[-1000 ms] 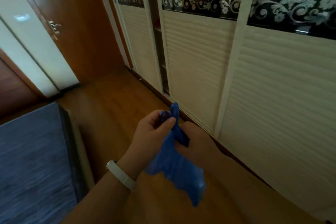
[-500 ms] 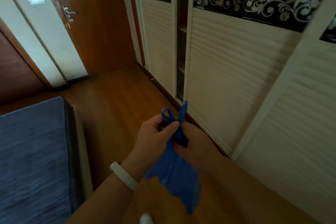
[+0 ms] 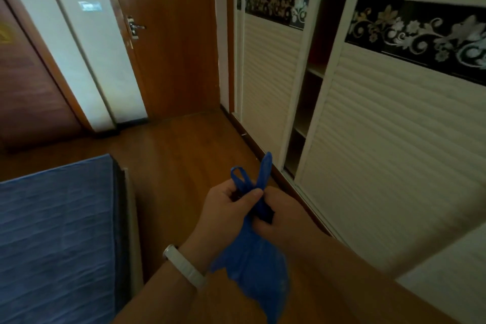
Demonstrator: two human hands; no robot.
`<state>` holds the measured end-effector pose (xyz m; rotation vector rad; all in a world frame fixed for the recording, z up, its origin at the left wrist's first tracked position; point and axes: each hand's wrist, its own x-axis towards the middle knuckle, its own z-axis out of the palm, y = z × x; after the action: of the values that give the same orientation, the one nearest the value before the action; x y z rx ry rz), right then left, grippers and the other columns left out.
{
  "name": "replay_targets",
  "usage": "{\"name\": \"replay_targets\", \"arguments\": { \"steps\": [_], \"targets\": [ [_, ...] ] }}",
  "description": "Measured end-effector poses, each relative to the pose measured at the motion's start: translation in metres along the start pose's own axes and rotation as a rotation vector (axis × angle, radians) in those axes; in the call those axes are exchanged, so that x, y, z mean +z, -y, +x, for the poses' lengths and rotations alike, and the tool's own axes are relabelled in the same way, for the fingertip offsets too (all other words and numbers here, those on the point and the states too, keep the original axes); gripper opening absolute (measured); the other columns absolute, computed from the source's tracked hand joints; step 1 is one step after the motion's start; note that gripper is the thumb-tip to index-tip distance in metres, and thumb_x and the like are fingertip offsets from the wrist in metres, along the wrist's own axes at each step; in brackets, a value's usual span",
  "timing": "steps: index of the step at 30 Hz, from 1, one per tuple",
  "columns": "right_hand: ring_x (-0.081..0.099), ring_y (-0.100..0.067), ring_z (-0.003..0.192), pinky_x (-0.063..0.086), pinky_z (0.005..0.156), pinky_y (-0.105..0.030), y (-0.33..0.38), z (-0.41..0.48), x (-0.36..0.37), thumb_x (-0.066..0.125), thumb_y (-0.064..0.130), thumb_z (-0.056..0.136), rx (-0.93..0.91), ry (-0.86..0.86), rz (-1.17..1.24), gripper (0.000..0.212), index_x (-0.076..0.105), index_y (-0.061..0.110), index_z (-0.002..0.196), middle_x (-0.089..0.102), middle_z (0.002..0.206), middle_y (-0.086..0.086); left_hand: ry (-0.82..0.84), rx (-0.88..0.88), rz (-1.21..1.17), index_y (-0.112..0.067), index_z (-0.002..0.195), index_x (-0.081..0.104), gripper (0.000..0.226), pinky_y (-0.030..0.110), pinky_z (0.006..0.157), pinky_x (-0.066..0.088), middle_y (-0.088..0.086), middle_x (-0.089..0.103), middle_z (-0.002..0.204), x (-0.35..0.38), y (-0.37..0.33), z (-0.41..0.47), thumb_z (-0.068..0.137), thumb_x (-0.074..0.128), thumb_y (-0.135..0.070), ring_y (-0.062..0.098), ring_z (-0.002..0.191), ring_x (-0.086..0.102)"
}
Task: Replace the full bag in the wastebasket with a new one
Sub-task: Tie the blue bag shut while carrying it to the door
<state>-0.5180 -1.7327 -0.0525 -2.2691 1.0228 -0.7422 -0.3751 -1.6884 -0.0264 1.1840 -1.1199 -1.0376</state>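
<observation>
Blue bag (image 3: 252,268) held in mid-air above wooden floor (image 3: 178,166), between bed (image 3: 52,231) and wardrobe (image 3: 394,144). Left hand (image 3: 223,214) pinches bag neck, thumb pressed on it. Right hand (image 3: 285,221) curls round same neck from other side. Two handle loops stick up above hands; crumpled body hangs below. White wristband (image 3: 184,267) on left wrist.

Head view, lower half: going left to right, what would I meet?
Blue fabric bed cover → white wristband → crumpled blue plastic bag → cream slatted wardrobe door.
</observation>
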Motion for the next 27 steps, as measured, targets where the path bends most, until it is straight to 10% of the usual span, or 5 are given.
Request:
{"name": "replay_targets", "arguments": {
  "steps": [27],
  "targets": [
    [0.058,-0.01,0.081,0.051,0.069,-0.032,-0.123,0.436,0.047,0.067,0.036,0.08,-0.259,0.213,0.27,0.03,0.059,0.018,0.103,0.06,0.092,0.002,-0.411,-0.047,0.067,-0.004,0.091,0.069,0.008,0.031,0.072,0.057,0.012,0.075,0.087,-0.145,0.017,0.372,0.09,0.062,-0.008,0.027,0.084,0.073]
  ]
}}
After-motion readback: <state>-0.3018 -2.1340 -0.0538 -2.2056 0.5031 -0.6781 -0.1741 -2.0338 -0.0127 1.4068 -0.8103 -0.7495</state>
